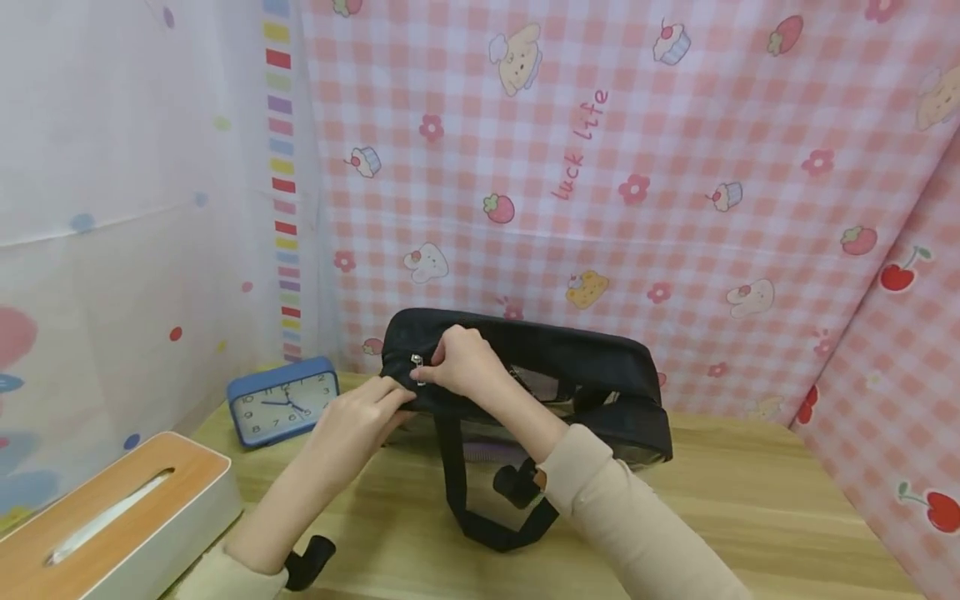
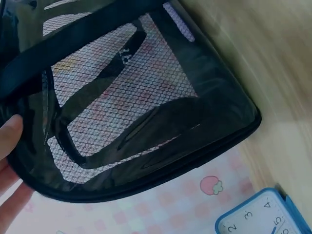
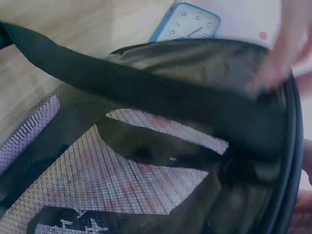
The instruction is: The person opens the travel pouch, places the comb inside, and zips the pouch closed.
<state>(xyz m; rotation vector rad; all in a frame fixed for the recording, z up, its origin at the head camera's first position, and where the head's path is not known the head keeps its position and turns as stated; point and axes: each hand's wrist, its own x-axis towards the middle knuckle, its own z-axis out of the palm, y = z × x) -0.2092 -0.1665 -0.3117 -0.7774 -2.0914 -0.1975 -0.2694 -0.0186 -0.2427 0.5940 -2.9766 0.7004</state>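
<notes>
A black zip bag (image 1: 570, 350) with see-through panels stands on the table. At its left end my right hand (image 1: 472, 362) pinches the zipper pull (image 1: 417, 371) on the black top. My left hand (image 1: 363, 412) grips the edge of the bag just beside it, thumb on the clear side (image 2: 219, 112) and fingers round behind in the left wrist view. A black strap handle (image 1: 453, 475) hangs down the front onto the table. Mesh (image 3: 126, 180) shows through the clear panel, and a purple item (image 3: 29, 126) lies low inside, its kind unclear.
A blue alarm clock (image 1: 285, 404) stands left of the bag. Nearer on the left is a tissue box (image 1: 202, 492) with a wood-look lid. Patterned cloth (image 1: 675, 250) hangs behind the wooden table (image 1: 750, 500) and along its sides.
</notes>
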